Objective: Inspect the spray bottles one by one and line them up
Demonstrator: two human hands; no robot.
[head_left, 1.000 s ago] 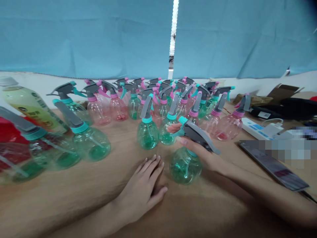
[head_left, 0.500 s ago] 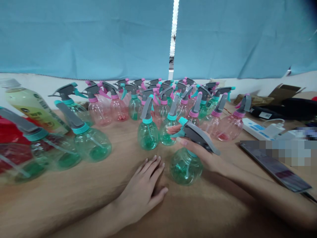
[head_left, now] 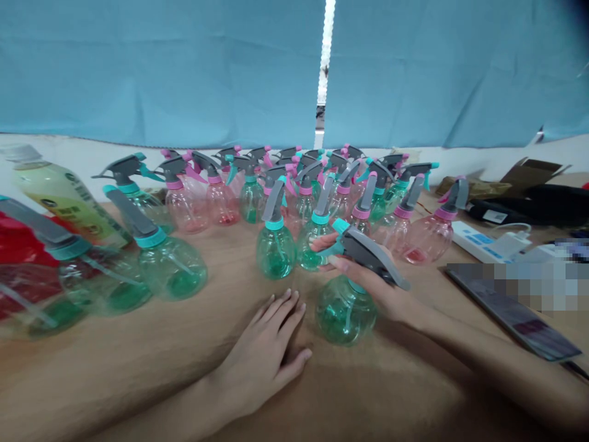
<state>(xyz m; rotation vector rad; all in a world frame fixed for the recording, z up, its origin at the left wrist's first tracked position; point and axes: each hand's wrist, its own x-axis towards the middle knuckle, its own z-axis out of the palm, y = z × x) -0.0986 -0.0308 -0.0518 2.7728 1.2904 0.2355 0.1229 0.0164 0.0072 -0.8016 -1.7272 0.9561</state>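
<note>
A green spray bottle [head_left: 343,314] with a turquoise collar and a grey trigger head stands upright in front of me. My right hand [head_left: 375,279] is wrapped round its neck under the head, thumb and fingers reaching past the turquoise trigger. To its left, my left hand [head_left: 269,337] lies flat on the wooden table [head_left: 184,362], fingers stretched out and holding nothing. Just beyond the fingertips are two more green spray bottles, one on the left [head_left: 275,252] and one partly behind my right fingers [head_left: 309,236].
Several pink and green spray bottles crowd the back, among them a pink one [head_left: 430,236]. More green bottles [head_left: 172,270] stand at left, near a large labelled bottle [head_left: 69,196]. A phone [head_left: 510,313], a power strip [head_left: 478,239] and an open cardboard box [head_left: 529,175] lie right.
Almost nothing differs. Both hands and the held spray bottle keep their places; the view has shifted very slightly.
</note>
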